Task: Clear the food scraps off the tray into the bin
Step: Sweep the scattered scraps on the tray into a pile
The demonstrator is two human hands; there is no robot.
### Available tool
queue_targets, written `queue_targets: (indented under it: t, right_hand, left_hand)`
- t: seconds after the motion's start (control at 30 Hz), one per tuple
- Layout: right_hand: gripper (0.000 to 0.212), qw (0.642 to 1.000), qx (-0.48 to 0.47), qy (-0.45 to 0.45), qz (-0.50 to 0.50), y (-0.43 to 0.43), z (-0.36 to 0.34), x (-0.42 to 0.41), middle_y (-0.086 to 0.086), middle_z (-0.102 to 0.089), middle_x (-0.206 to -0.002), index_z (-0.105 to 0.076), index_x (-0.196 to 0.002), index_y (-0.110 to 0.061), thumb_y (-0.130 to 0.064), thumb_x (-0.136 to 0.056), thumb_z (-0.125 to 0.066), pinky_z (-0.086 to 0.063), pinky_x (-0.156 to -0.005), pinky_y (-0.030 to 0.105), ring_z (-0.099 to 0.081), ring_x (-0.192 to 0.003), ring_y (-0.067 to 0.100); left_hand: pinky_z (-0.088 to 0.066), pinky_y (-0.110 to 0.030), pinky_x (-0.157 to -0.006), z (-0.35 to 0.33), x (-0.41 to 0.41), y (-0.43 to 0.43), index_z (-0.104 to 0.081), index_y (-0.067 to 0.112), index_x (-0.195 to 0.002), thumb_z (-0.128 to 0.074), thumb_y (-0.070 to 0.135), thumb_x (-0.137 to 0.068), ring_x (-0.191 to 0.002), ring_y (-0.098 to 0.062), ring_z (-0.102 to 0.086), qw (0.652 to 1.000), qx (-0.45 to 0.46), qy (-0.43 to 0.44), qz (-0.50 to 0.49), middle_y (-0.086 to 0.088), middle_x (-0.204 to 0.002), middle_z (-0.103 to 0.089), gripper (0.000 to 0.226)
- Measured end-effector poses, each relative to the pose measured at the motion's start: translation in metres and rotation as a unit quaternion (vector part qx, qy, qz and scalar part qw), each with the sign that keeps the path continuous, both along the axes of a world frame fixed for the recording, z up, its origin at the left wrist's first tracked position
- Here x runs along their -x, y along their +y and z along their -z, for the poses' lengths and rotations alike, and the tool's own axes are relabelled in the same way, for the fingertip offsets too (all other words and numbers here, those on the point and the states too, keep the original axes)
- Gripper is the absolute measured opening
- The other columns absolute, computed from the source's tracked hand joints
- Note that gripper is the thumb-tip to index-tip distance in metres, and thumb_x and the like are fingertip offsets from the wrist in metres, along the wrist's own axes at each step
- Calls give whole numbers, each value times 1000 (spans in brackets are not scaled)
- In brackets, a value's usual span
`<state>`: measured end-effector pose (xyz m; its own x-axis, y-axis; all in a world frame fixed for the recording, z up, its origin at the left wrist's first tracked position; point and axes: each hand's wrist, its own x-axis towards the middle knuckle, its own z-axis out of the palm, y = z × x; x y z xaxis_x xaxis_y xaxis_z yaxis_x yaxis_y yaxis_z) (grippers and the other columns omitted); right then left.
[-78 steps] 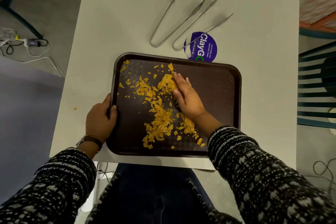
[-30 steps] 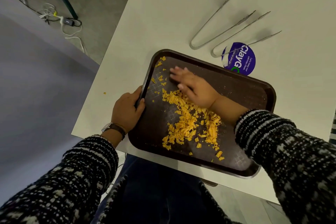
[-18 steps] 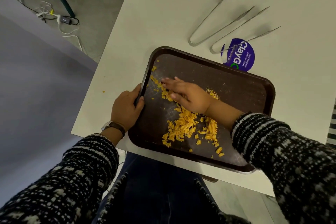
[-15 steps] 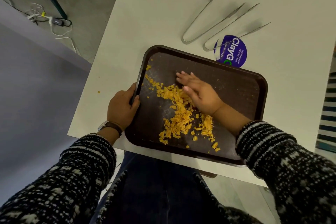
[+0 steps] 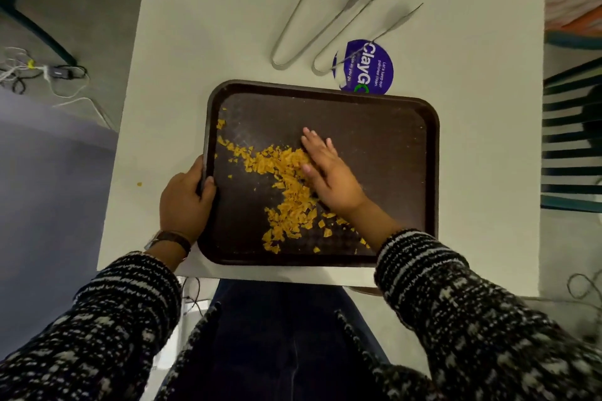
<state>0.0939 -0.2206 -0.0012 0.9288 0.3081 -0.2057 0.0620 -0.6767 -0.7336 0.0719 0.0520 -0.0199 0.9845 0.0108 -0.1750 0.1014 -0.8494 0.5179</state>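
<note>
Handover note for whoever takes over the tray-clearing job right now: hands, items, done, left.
Left hand grips the tray by its left rim.
Right hand lies flat on the tray, fingers straight, against the scraps.
Scraps heaped mid-tray, a few loose near the left rim; one stray scrap on the table.
Done: scraps mostly gathered into a pile.
Left: get all of them into the bin, which is not in view.
</note>
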Motion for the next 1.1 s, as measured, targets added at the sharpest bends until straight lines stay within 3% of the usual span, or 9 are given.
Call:
queue_targets:
  t: [0.17,0.27,0.4,0.5,0.6,0.67,0.77,0.87,1.1]
  right_hand:
    - [57,977,15,-37,212,-36,-4,36,8,-29,-154,-36,-142,-8,-40,-96,-24,1,-120,28,-15,-145,13]
    - [65,947,65,11,315,-47,4,66,8,-18,-157,-28,-145,-8,-46,-94,-19,2,-121,40,-4,-144,10]
    - [67,954,98,26,284,-20,12,72,8,-8,-159,-20,-148,-8,-47,-94,-17,11,-119,37,3,-146,16]
    - [67,977,28,26,211,6,6,60,6,-9,-159,-18,-148,-8,-48,-94,-18,16,-115,21,2,-147,14]
    - [65,969,-21,5,248,7,0,60,3,-10,-159,-18,-148,-9,-47,-95,-21,15,-116,22,2,-146,10]
    - [62,931,-2,-5,365,-3,-2,75,3,-9,-159,-17,-149,-11,-44,-97,-23,14,-117,31,3,-147,12]
    - [60,831,22,84,549,-10,-4,99,6,-1,-160,-12,-150,-10,-39,-100,-26,9,-119,46,7,-147,21]
    - [60,781,48,124,610,7,1,98,10,2,-160,-10,-149,-6,-35,-100,-29,10,-118,45,7,-147,24]
    - [76,849,-117,40,514,80,-5,58,-7,9,-157,-7,-150,-11,-57,-91,-20,13,-117,34,17,-143,5]
  left_hand:
    - [-41,-31,-59,-6,1,-1,-43,18,-132,-33,32,-89,-67,-28,-53,1000,7,-5,4,-12,-72,-60,46]
    - [-39,-30,-59,-8,1,-2,-43,17,-134,-35,30,-90,-66,-23,-49,1000,13,-4,2,-13,-73,-61,47]
    - [-36,-28,-60,-10,1,-3,-44,15,-133,-36,27,-90,-65,-19,-46,1000,7,-7,0,-13,-74,-61,45]
    - [-35,-28,-60,-10,1,-4,-45,17,-131,-36,27,-90,-65,-20,-46,1000,0,-4,-4,-12,-73,-60,43]
    - [-36,-30,-57,-11,1,-5,-45,16,-130,-35,26,-91,-61,-21,-46,1000,2,-1,-1,-6,-67,-54,42]
    - [-36,-30,-56,-11,2,-5,-46,16,-130,-36,26,-92,-60,-22,-46,1000,-2,0,-1,-5,-66,-53,40]
    - [-36,-30,-58,-7,2,-3,-45,18,-131,-35,28,-91,-63,-23,-47,1000,-9,-2,-7,-11,-70,-57,43]
    - [-38,-31,-58,-6,2,-3,-44,19,-132,-33,32,-89,-66,-28,-51,1000,-7,-2,-6,-14,-72,-59,46]
    - [-45,-36,-61,-6,2,-2,-43,21,-132,-31,34,-89,-69,-31,-55,1000,-3,-4,-2,-14,-76,-62,47]
